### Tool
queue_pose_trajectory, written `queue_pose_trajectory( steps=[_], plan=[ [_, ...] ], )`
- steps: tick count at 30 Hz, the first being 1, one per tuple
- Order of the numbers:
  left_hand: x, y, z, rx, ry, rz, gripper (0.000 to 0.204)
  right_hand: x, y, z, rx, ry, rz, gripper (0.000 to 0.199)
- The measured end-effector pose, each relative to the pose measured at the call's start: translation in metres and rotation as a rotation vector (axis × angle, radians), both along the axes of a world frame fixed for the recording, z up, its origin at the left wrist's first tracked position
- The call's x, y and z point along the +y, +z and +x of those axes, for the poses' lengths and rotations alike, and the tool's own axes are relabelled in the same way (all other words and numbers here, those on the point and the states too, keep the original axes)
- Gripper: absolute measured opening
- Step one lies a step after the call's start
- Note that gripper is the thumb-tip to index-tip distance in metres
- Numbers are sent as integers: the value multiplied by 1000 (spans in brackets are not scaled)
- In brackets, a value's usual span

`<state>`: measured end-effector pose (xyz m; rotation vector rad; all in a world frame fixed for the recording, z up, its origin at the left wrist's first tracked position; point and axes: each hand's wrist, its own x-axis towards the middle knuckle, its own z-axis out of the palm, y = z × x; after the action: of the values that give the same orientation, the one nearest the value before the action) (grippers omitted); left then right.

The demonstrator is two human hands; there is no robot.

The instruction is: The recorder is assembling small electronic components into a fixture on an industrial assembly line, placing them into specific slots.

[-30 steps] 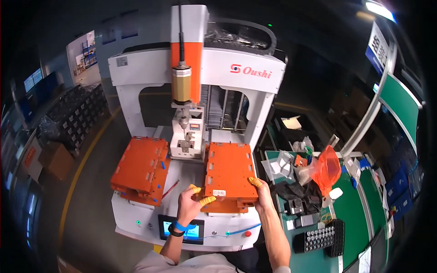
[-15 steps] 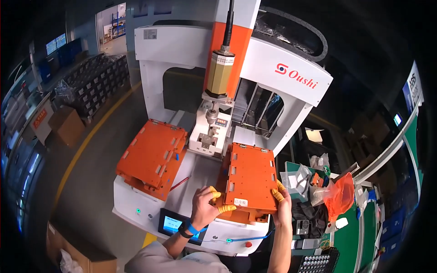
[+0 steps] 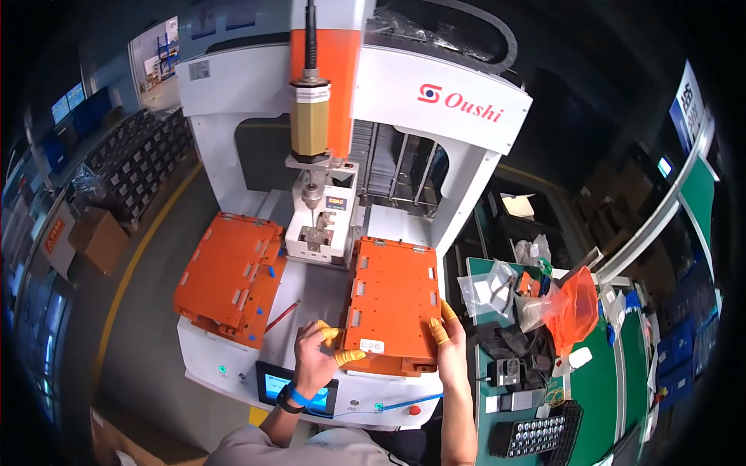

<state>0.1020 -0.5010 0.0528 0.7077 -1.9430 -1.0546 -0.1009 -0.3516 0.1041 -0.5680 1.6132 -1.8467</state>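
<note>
An orange fixture plate (image 3: 395, 299) with metal-edged slots and a white label sits at the right of the white machine's bed. My left hand (image 3: 317, 363), in yellow finger cots, grips its front left corner, thumb along the near edge by the label. On the plate's right edge, near the front, my right hand (image 3: 451, 342) holds on, also with yellow finger cots; some of its fingers are hidden at the side. Under the plate is more orange fixture, mostly covered. A second orange fixture (image 3: 221, 272) stands at the left, untouched.
Between the fixtures stand a screw-feeder box (image 3: 317, 229) and, above it, a gold screwdriver spindle (image 3: 311, 124). A red pen-like tool (image 3: 283, 312) lies on the bed. A small screen (image 3: 276, 384) and red button (image 3: 414, 410) are in front. Right, a green bench (image 3: 602, 396) holds bags and a black tray (image 3: 536, 436).
The view has shifted, so the machine appears farther left. My hands still hold the right plate, which looks squarer over the fixture beneath, with less of that lower part showing.
</note>
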Motion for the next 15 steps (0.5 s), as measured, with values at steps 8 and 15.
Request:
queue_pose_trajectory(
  steps=[8,15],
  plan=[
    [13,-5,-2,3,116,-65,58,59,-57,55,1127,-340,-278,27],
    [17,-16,-2,11,89,107,74,82,-137,71,868,587,630,23]
  ],
)
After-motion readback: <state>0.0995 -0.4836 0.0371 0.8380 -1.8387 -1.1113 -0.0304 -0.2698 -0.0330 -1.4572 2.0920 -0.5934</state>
